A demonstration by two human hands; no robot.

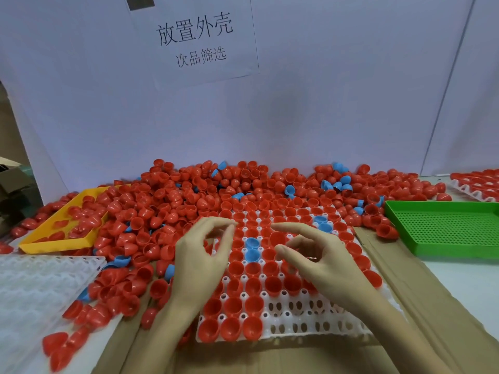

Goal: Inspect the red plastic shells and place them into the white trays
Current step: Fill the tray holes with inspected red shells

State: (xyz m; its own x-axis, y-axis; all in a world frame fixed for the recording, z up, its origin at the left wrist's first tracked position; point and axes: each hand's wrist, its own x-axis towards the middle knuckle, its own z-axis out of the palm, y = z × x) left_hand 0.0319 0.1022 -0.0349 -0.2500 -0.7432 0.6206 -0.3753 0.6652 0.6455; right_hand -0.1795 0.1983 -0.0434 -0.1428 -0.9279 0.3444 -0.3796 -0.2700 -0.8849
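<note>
Light is bright, even and cool, falling softly from above and slightly in front; the white backdrop takes on a faint lilac cast with a dim grey patch near its middle. Shadows are weak and diffuse. Small glossy highlights sit on the red shells. The left hand is slightly smeared at its fingertips by motion. Wide-angle distortion bends the backdrop's seams and stretches shells at the worktop's near left corner. Overall sharpness is moderate, with softening compression.

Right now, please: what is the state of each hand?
Left hand: open, fingers loosely curved, holding nothing.
Right hand: open, holding nothing.
</note>
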